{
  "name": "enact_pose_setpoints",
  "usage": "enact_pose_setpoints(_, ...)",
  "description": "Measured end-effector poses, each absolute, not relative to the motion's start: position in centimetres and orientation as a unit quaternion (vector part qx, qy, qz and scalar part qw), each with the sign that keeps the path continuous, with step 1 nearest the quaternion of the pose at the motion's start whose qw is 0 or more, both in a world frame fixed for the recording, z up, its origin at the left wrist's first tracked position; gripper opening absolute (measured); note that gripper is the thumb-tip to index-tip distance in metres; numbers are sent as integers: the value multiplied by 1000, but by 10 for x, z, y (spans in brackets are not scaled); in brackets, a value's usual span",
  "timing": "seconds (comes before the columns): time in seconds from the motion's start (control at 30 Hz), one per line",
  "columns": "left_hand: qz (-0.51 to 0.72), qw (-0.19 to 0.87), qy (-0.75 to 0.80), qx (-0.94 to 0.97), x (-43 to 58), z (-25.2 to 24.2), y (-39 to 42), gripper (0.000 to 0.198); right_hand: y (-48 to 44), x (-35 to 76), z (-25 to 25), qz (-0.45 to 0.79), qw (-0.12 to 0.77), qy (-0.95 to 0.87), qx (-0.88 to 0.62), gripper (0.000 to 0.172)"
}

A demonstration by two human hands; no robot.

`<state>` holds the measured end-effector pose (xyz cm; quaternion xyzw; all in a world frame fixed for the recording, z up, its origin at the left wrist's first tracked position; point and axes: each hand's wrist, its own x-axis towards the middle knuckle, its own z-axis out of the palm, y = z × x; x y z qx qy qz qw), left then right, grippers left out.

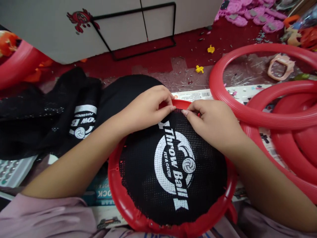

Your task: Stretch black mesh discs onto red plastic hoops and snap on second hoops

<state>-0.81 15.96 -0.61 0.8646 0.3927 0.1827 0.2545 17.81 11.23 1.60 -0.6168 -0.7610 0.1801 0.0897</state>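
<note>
A round black mesh net (138,172) printed with a white "Throw Ball" logo lies across a red plastic ring frame (114,185) in front of me. At the far rim, my left hand (151,105) pinches the net's edge between thumb and fingers. Just to its right, my right hand (210,117) pinches the same edge, its thumb against the mesh. Between the hands a strip of the red rim shows. Along the near side, the net's edge meets the frame's inner wall. My fingers partly hide the far edge.
More black mesh nets (84,115) are piled at the left. Loose red rings (262,117) are stacked at the right, with a pale pink plastic part (281,67) behind. Yellow bits (199,69) lie beyond, before a white box (128,29). A compartment tray (16,172) sits lower left.
</note>
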Motion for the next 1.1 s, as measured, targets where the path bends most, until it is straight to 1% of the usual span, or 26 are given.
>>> enact_pose_setpoints(0.23, 202, 200, 425, 859, -7, -14, 159, 13, 112, 175, 11, 109, 77, -758, -638, 23)
enact_pose_setpoints(0.37, 201, 203, 426, 858, -6, -14, 159, 15, 111, 173, 11, 89, 62, -755, -647, 23)
enact_pose_setpoints(0.53, 194, 221, 430, 854, -4, -16, 160, 15, 113, 175, 12, 110, 42, -752, -649, 22)
enact_pose_setpoints(0.7, 192, 243, 423, 852, -6, -18, 160, 14, 115, 185, 19, 213, 62, -741, -634, 20)
enact_pose_setpoints(0.9, 200, 235, 407, 860, -8, -19, 159, 14, 119, 188, 16, 200, 97, -734, -642, 19)
enact_pose_setpoints(1.1, 186, 238, 421, 855, -7, -19, 162, 16, 124, 187, 10, 197, 101, -726, -651, 19)
